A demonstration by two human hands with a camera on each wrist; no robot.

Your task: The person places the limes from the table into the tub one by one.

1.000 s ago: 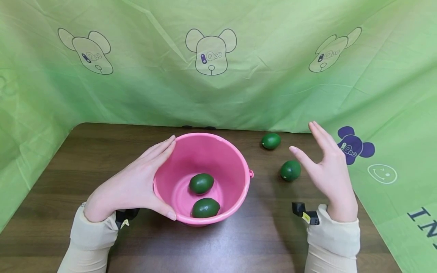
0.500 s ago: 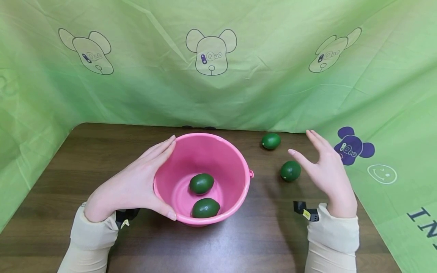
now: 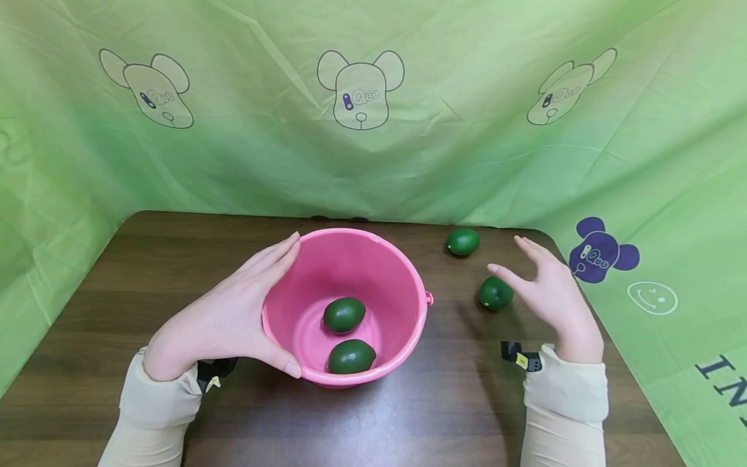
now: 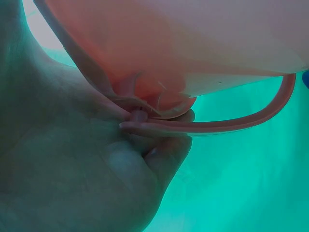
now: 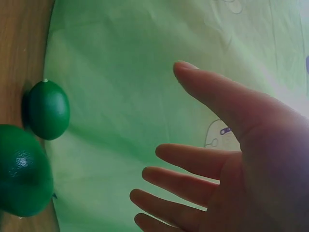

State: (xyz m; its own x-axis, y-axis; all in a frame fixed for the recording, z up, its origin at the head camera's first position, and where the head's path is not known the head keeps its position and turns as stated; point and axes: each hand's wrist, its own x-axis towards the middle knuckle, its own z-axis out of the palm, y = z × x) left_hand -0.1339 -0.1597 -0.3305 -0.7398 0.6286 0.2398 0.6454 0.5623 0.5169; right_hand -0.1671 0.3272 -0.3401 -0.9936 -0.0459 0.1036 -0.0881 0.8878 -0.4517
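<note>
Bucket (image 3: pixel 356 266) gripped, limes (image 3: pixel 344 315) inside, more limes (image 3: pixel 495 296) beside

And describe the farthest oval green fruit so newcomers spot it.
On the brown wooden table, look right of the round pink plastic bucket. This oval green fruit lies farther back, near the green fabric backdrop, while its green neighbour shows partly behind the right hand.

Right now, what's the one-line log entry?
left hand: holds pink bucket | right hand: empty, near two limes on table | inside bucket: two more limes

left hand (image 4: pixel 82 159): fingers (image 4: pixel 169 157) touch pink bucket (image 4: pixel 193 43) near rim | handle (image 4: pixel 231 125): curved, end by fingers | backdrop (image 4: pixel 241 188): teal
</note>
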